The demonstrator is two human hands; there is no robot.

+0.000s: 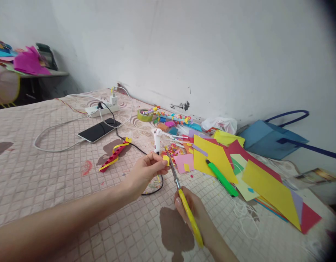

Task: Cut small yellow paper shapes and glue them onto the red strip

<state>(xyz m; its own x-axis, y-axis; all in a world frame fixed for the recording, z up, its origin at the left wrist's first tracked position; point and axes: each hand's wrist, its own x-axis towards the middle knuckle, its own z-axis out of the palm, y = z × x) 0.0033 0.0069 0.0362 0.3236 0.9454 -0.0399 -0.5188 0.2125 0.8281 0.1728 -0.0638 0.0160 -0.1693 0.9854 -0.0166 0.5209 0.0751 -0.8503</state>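
Between the thumb and fingers of my left hand (150, 168) is a small piece of yellow paper (166, 160). My right hand (192, 203) grips yellow-handled scissors (187, 207), whose metal blades point up and away from me, right beside the paper's edge. Whether the blades touch the paper I cannot tell. Just behind my left fingers stands a white glue gun (157, 140) with a black cord. Small paper scraps (175, 151) lie heaped beyond the blades, near a pink paper piece (181, 162).
Right of my hands lie yellow sheets (211, 156), a green cutter (222, 178) and white string (246, 216). A blue bag (268, 138) leans by the wall. Leftward are a red strip with yellow ribbon (115, 156), a phone (98, 130) and a power strip (101, 109) with cables.
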